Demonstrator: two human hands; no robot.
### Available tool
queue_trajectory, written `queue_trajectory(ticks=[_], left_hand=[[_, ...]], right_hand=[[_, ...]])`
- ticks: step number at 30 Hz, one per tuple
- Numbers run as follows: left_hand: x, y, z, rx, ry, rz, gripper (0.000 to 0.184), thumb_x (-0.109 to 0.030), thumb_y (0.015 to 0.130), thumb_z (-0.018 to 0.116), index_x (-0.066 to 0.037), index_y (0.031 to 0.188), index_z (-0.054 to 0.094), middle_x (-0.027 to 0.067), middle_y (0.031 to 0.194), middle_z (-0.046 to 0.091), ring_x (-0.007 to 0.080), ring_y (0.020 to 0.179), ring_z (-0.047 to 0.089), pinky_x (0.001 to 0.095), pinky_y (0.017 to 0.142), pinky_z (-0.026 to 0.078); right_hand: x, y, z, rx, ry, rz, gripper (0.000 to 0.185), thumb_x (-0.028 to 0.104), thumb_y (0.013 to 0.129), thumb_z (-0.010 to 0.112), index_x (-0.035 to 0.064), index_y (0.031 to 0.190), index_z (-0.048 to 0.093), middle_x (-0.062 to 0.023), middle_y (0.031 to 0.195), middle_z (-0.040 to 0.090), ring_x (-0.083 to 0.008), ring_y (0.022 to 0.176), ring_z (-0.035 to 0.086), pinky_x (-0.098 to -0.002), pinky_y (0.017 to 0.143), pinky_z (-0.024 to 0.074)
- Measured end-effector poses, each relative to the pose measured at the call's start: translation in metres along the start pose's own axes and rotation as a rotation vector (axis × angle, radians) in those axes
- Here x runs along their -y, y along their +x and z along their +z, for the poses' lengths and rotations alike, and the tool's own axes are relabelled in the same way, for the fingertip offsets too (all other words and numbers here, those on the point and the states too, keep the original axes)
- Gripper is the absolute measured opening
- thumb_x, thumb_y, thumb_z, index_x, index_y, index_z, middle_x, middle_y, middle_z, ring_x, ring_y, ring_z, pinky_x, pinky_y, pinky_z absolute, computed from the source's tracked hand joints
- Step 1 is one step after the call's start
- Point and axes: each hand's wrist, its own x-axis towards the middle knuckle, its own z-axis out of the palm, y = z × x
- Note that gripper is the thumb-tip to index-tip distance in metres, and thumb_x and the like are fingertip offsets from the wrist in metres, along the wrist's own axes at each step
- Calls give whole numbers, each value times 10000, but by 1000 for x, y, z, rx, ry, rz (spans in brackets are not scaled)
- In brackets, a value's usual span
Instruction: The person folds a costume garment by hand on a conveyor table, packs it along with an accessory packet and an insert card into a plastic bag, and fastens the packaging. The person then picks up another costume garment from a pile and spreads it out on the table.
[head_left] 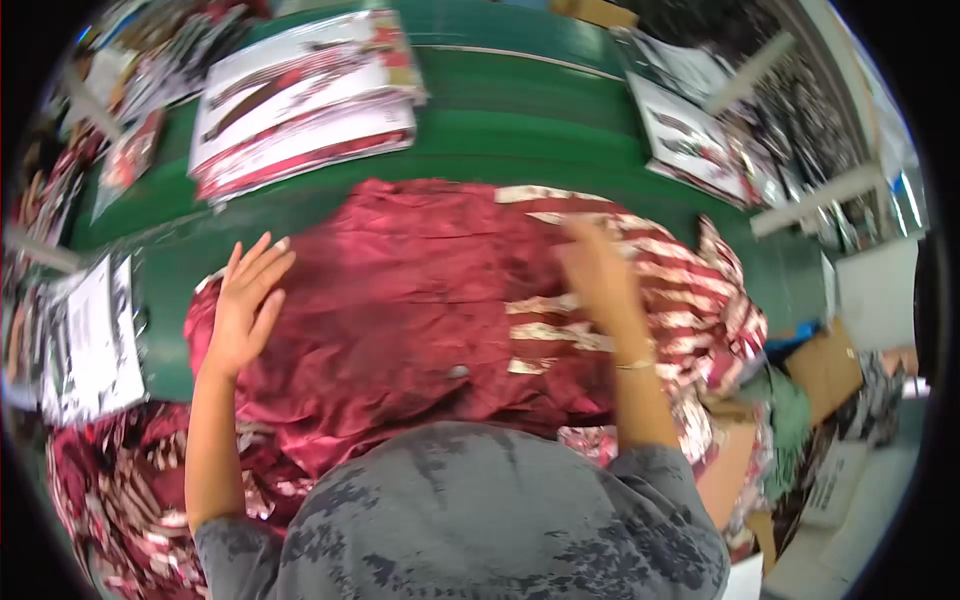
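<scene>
A dark red satin garment (400,270) lies spread over the green table in front of me. Its right part is a panel with red and cream stripes (670,270), bunched at the far right. My left hand (250,300) is at the garment's left edge, fingers stretched and apart, with nothing in it. Over the border between plain red and striped cloth is my right hand (597,265), smeared by motion. Its fingers cannot be made out, nor whether it touches the cloth.
Flat packs in clear plastic (305,105) are stacked at the back left of the green table (510,110). More packs (690,140) lie back right. A white plastic-wrapped pack (90,340) is at left. Patterned red cloth (130,490) heaps lower left; a cardboard box (825,370) stands right.
</scene>
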Motion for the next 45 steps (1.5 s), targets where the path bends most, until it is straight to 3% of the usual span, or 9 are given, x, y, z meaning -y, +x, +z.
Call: queue_trajectory(ticks=[4, 13, 22, 27, 30, 35, 40, 43, 45], left_hand=[[-18, 25, 68, 281, 59, 105, 569, -281, 924, 631, -128, 1458, 509, 154, 1561, 409, 339, 1487, 305, 528, 1235, 135], [-60, 53, 66, -24, -205, 18, 499, -63, 873, 665, -69, 1366, 587, 151, 1472, 520, 343, 1382, 459, 438, 1185, 313], [-126, 104, 98, 31, -312, 193, 448, -74, 902, 657, -96, 1345, 599, 139, 1448, 540, 341, 1375, 477, 501, 1211, 271], [-121, 77, 81, 29, -350, 88, 449, -13, 880, 663, -75, 1322, 618, 139, 1421, 568, 326, 1359, 501, 445, 1172, 343], [-114, 60, 80, 10, -364, 30, 456, 31, 867, 658, -57, 1313, 622, 151, 1415, 573, 320, 1343, 519, 402, 1136, 388], [-105, 42, 82, -45, -442, -36, 429, 33, 881, 638, -30, 1305, 621, 158, 1399, 586, 301, 1325, 540, 388, 1131, 389], [-91, 29, 91, -29, -552, -108, 409, 37, 905, 616, -14, 1311, 610, 148, 1384, 597, 270, 1325, 542, 372, 1128, 393], [-93, 27, 87, -26, -667, -164, 385, 29, 938, 592, -5, 1322, 600, 139, 1379, 598, 247, 1314, 546, 358, 1122, 401], [-95, 26, 87, -68, -796, -202, 369, 15, 984, 549, 3, 1351, 578, 120, 1377, 597, 210, 1293, 554, 335, 1104, 417]], right_hand=[[8, -16, 51, 57, -212, -615, 336, 241, 832, 738, 97, 1129, 677, -124, 1116, 701, -299, 989, 690, -406, 850, 558], [-181, -99, -138, -659, -618, 379, 445, 305, 861, 783, 14, 1154, 619, -193, 1081, 662, -344, 897, 674, -437, 771, 538], [-324, -121, -172, -168, -795, 758, 469, 474, 875, 682, 10, 940, 694, -245, 900, 713, -442, 872, 698, -490, 786, 566], [-332, -101, -213, -646, 94, 750, 417, 367, 984, 599, -5, 805, 663, -97, 724, 660, -259, 679, 637, -379, 644, 495], [-248, -108, -208, -982, 975, 162, 389, 391, 995, 591, 69, 1214, 586, -100, 1039, 636, -208, 919, 625, -347, 843, 538], [-216, -162, -135, -1217, 884, 927, 571, 476, 1025, 478, 74, 1431, 469, -97, 1358, 562, -266, 1253, 543, -439, 1076, 437], [-243, -161, -110, -858, 1587, 119, 473, 399, 1048, 460, 130, 1435, 499, -67, 1444, 546, -273, 1308, 534, -434, 1122, 424], [-131, -87, -135, -970, 1306, 364, 384, 409, 1018, 530, 102, 1237, 600, -80, 1225, 628, -234, 1111, 610, -363, 927, 527], [-127, -85, -130, -101, 1349, 195, 351, 341, 974, 637, 79, 1208, 643, -86, 1211, 651, -195, 1088, 620, -351, 927, 525]])
